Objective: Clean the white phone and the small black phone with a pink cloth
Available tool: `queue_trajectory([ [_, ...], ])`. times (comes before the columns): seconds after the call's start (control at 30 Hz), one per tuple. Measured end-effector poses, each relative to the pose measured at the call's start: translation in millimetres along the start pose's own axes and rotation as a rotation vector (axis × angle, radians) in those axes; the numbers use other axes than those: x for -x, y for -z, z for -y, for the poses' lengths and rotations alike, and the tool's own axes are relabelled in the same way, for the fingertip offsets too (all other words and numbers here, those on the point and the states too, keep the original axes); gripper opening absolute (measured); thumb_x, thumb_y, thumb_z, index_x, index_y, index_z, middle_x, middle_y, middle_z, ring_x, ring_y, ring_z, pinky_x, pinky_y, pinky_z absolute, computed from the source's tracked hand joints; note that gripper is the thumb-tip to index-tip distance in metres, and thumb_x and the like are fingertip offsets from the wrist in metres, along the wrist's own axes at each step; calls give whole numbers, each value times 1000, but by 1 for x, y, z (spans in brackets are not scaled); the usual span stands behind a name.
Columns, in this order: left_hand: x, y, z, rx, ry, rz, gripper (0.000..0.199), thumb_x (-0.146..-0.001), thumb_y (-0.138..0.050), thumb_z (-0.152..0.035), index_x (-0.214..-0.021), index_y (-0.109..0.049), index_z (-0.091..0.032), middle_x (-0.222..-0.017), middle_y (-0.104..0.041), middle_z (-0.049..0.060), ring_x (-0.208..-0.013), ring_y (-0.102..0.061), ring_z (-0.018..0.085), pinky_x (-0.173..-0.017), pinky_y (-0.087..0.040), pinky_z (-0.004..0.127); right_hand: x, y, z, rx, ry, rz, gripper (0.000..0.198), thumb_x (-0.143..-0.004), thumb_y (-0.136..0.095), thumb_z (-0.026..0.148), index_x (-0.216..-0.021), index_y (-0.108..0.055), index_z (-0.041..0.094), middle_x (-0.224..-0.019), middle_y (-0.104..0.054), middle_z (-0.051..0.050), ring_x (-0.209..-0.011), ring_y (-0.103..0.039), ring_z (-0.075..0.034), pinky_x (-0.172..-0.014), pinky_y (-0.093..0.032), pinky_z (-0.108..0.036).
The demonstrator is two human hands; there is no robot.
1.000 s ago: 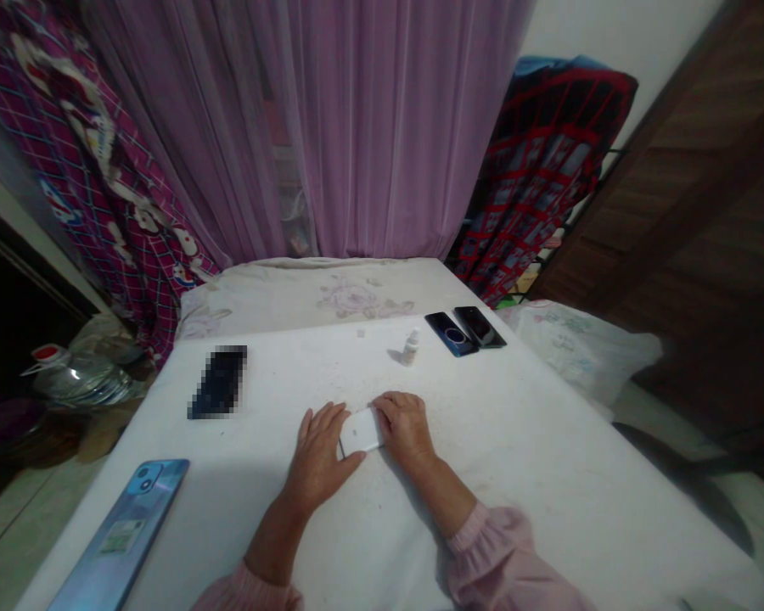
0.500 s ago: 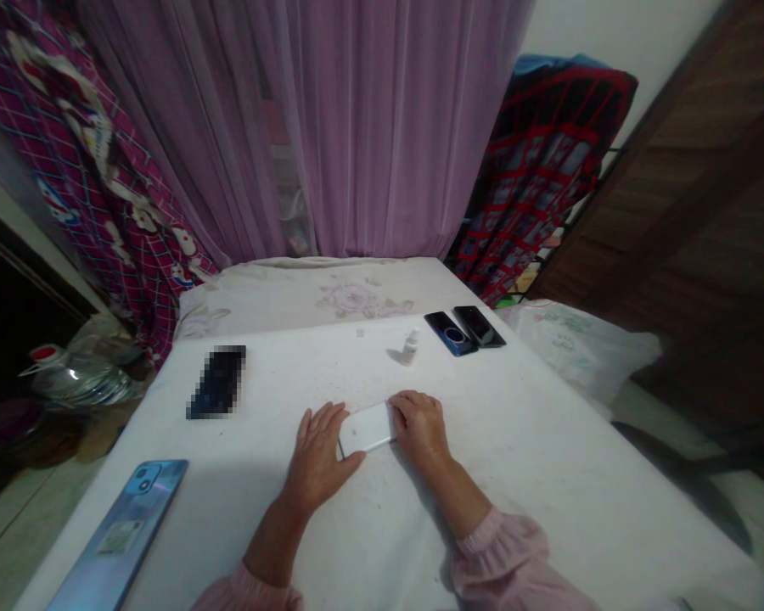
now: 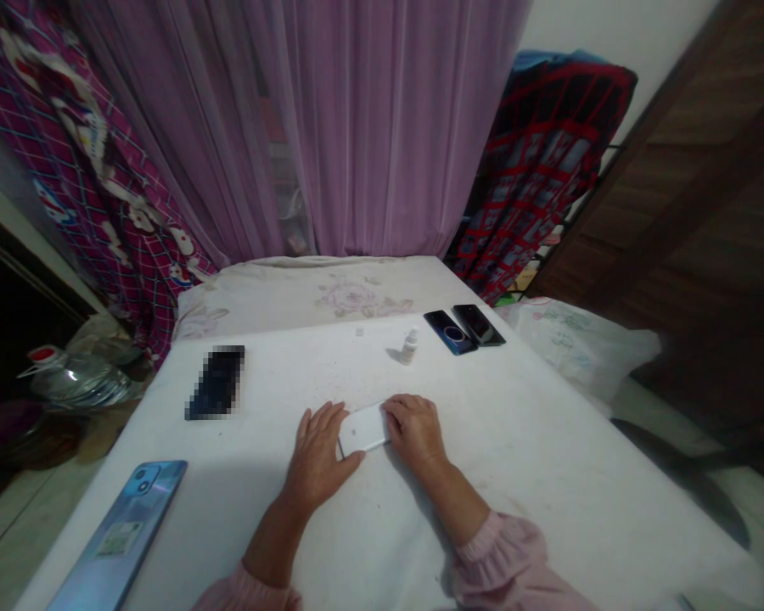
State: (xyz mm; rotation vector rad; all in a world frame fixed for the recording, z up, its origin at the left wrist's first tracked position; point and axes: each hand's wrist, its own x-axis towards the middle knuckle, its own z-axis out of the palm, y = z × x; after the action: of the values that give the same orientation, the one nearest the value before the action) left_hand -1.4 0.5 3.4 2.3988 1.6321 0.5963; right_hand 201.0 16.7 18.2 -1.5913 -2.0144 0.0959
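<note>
A white phone (image 3: 364, 428) lies flat on the white-covered table, its plain pale side up with a small dark mark on it. My left hand (image 3: 318, 454) steadies its left end, thumb along the near edge and fingers spread at the far edge. Over the right end, my right hand (image 3: 417, 431) rests with curled, pressed-together fingers touching the surface. Whatever those fingers may pinch is hidden. Beyond the hands, a small white bottle (image 3: 409, 346) stands upright.
Two dark phones (image 3: 451, 333) lie side by side at the back right. At left are a blurred-out dark object (image 3: 216, 382) and a light-blue phone (image 3: 124, 539). A plastic bag (image 3: 579, 344) hangs beyond the right edge; a water jug (image 3: 80, 378) stands off the left edge.
My right hand has slid slightly left over the white phone, covering more of its right end. The left hand and the phone stay in place.
</note>
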Motion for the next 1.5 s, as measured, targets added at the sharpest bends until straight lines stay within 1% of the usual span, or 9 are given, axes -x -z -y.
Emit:
queue_trajectory([
  [0.2, 0, 0, 1, 0, 0, 7, 55, -78, -66, -31, -130, -52, -21, -142, -55, 11, -136, -44, 31, -117, -23, 56, -3, 1, -6, 33, -61, 6, 21, -84, -59, 10, -91, -73, 22, -99, -71, -5, -92, -57, -21, -84, -34, -35],
  [0.4, 0, 0, -1, -5, -6, 3, 55, -78, -66, -31, -130, -52, -21, -141, -55, 11, -136, -44, 31, -117, -24, 56, -3, -6, 13, -20, 61, 26, 21, -83, -60, 10, -94, -73, 23, -98, -71, -5, -93, -58, -21, -84, -35, -35],
  [0.5, 0, -1, -1, -9, -11, -10, 54, -79, -65, -32, -131, -52, -22, -141, -56, 11, -136, -44, 30, -117, -24, 56, -2, -7, 19, -21, 88, 35, 19, -83, -61, 12, -93, -73, 24, -98, -71, -4, -92, -58, -20, -84, -35, -35],
  [0.83, 1, -4, 3, 4, -15, -15, 55, -79, -65, -32, -132, -52, -22, -142, -55, 11, -136, -44, 31, -117, -22, 56, -4, -3, -15, 27, -25, -18, 21, -85, -58, 12, -94, -73, 23, -100, -71, -5, -93, -58, -21, -83, -36, -34],
  [0.93, 1, -4, 3, 0, -16, -7, 55, -79, -64, -32, -132, -52, -22, -142, -55, 11, -137, -44, 31, -117, -22, 55, -1, -3, -6, 5, 2, -15, 21, -84, -58, 11, -92, -73, 23, -98, -71, -5, -92, -58, -21, -83, -36, -34],
  [1.07, 1, -4, 2, -7, -17, -8, 56, -81, -63, -33, -135, -50, -21, -142, -55, 12, -137, -43, 30, -117, -22, 56, 7, -3, 15, -34, 114, 29, 19, -83, -61, 11, -92, -73, 23, -97, -71, -5, -92, -58, -20, -85, -37, -34],
  [1.17, 1, -5, 2, -10, -20, -6, 58, -82, -62, -34, -137, -49, -22, -143, -54, 11, -137, -43, 30, -117, -22, 55, 10, -2, 21, -50, 153, 54, 18, -83, -62, 12, -93, -73, 24, -97, -71, -4, -93, -59, -20, -88, -37, -34],
  [1.4, 0, -4, 2, -16, -13, 3, 58, -82, -61, -32, -138, -48, -20, -143, -54, 12, -137, -43, 30, -117, -22, 55, 5, -1, 0, -21, 48, 6, 22, -84, -59, 11, -94, -73, 24, -99, -72, -5, -94, -58, -21, -85, -37, -36],
  [1.5, 0, -3, 1, -18, -8, 11, 58, -82, -61, -32, -137, -49, -20, -143, -54, 11, -137, -43, 31, -118, -22, 55, 6, -2, -1, -24, 35, -16, 21, -84, -58, 10, -93, -73, 22, -97, -72, -5, -93, -58, -22, -84, -37, -36],
])
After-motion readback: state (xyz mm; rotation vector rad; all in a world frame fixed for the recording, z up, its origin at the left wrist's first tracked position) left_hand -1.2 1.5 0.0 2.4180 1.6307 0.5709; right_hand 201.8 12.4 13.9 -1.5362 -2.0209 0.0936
